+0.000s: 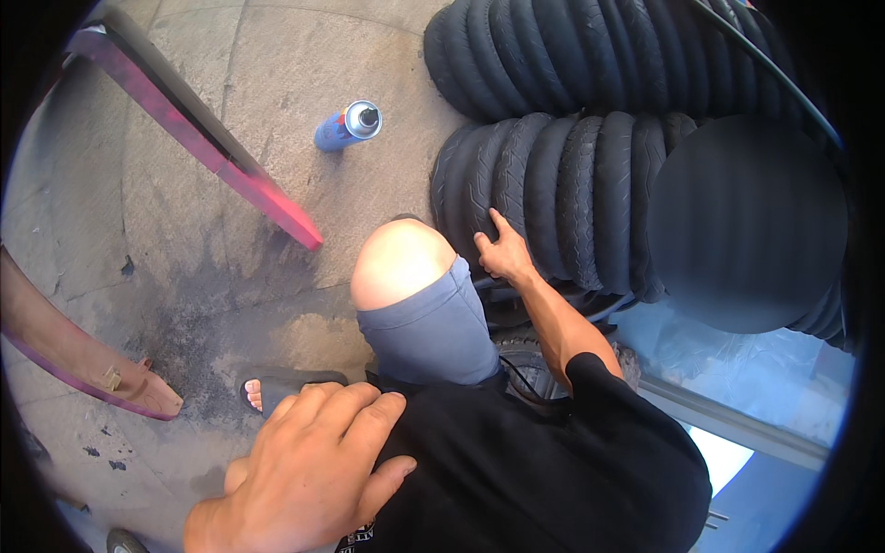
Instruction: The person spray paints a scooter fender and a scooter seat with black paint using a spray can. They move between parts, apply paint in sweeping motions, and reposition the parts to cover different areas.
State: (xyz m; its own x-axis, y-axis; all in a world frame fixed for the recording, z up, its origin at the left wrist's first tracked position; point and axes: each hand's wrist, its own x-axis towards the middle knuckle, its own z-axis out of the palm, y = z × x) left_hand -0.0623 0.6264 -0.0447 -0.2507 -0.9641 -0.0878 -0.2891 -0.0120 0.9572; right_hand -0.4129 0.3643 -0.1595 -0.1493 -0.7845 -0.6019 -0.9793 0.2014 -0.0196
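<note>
The tyre [518,170] near the tip of the right hand's pointing finger is black rubber, round and fat, with thin zigzag lines cut into it. It sits in a row, pressed side to side with more black tyres. Some are nearly smooth, and one, a bumpy tyre [578,175], has chunky little blocks all over. They look dull and a bit dusty.

The right hand [507,256] is at the near left part of that row, right over the tyres. Its pointing finger is stretched out and its thumb sticks out apart, while the other fingers bend in. I cannot tell if the fingertip is touching the rubber.

The left hand [309,456] is well apart from the tyre, low and to the left, in front of the soft black shirt [535,461]. Its fingers are loosely bent. Its palm is hidden, so I cannot tell if it holds something.

Between the hands and a little higher is a bare knee [401,263], with smooth blue-grey shorts [429,336] below it. Past the knee, a shiny blue spray can [336,134] stands on the rough stone floor [277,46]. A long, curved pink-red piece [205,150] is left of the can. Another curved piece [78,355], brownish with a pink edge, is farther down. A second row of tyres [581,55] is at the top.
</note>
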